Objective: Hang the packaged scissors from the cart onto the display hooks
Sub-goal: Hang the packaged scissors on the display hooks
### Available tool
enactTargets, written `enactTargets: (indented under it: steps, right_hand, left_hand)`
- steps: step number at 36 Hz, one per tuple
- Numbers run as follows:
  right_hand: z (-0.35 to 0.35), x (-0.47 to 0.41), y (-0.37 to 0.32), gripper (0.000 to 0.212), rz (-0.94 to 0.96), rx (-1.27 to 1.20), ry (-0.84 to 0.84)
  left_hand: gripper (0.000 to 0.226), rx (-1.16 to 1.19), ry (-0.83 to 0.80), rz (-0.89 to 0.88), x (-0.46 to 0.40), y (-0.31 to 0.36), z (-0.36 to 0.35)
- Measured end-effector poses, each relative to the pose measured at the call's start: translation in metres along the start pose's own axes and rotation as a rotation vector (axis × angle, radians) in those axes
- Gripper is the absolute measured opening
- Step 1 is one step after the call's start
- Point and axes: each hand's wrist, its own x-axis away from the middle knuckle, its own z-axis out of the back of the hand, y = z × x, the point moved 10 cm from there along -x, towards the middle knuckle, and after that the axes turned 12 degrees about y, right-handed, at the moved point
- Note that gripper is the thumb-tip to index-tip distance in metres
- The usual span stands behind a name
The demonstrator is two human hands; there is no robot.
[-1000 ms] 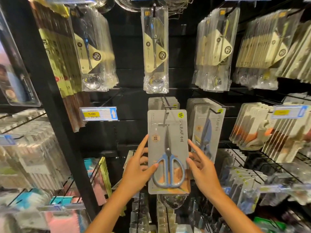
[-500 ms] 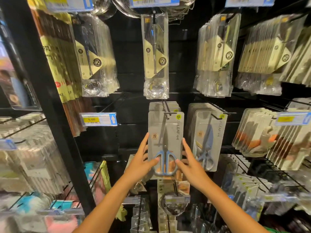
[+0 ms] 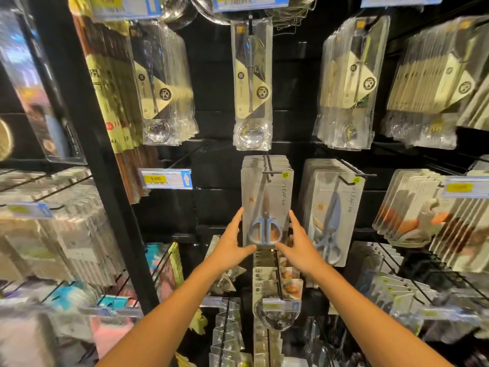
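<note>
A grey card pack of blue-handled scissors (image 3: 267,207) hangs at the front of a row of like packs on a black display hook (image 3: 269,168) in the middle of the wall. My left hand (image 3: 232,239) holds the pack's lower left edge, fingers up along the side. My right hand (image 3: 300,241) holds its lower right edge the same way. The hook's tip passes through the hole at the pack's top. A second row of scissors packs (image 3: 333,213) hangs on the hook just to the right. The cart is out of view.
Clear bags of ladles and utensils (image 3: 252,83) hang above. A 5.00 price tag (image 3: 165,178) sticks out at the left by a black upright post (image 3: 87,154). More packaged goods hang on hooks to the right (image 3: 428,207) and below (image 3: 277,284).
Both hands have pushed the scissors pack up and back along the hook, farther from me, until it sits against the row behind it.
</note>
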Motion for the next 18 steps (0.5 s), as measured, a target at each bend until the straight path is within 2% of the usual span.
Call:
enactTargets:
  steps: [6,10,18]
  right_hand:
    - [0.005,0.027,0.018,0.076,0.040,0.100,-0.030]
    - [0.005,0.046,0.017,0.062,0.117,0.153,-0.080]
    - [-0.020,0.098,0.013,0.049,0.279,0.231,-0.265]
  left_hand:
    - [0.086,-0.314,0.059,-0.046,0.019,-0.028,0.017]
    - [0.075,-0.485,0.087,-0.159,0.038,-0.033,0.032]
    - [0.064,-0.658,0.064,-0.268,0.113,-0.021,0.055]
